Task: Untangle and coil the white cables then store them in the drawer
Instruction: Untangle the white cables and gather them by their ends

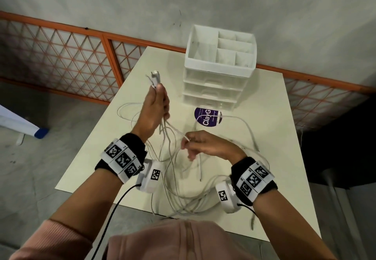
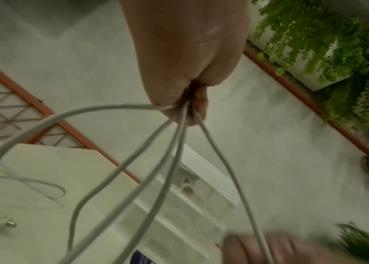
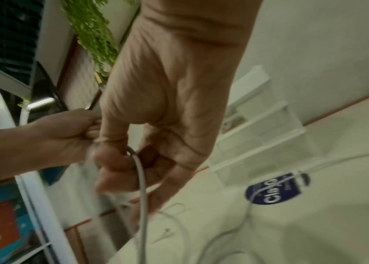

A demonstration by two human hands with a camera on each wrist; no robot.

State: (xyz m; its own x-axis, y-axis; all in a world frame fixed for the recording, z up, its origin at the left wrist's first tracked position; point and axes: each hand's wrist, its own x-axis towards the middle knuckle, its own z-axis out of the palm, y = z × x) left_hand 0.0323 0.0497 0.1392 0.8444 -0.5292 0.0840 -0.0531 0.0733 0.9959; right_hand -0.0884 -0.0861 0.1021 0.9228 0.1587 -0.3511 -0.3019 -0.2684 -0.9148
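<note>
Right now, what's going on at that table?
A person is untangling white cables over a table. The left hand holds a raised bunch of strands, with plug ends sticking out above its fingers. The right hand pinches one strand below that bunch. The rest lies in loose, tangled loops on the table, some hanging over the near edge. Nothing is coiled yet, and the drawer unit behind looks closed.

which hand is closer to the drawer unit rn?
Left. The left hand is raised beside the drawer unit, to its left, gripping a bunch of white cables. The right hand is lower and nearer the person, in front of the unit, pinching one strand.
</note>
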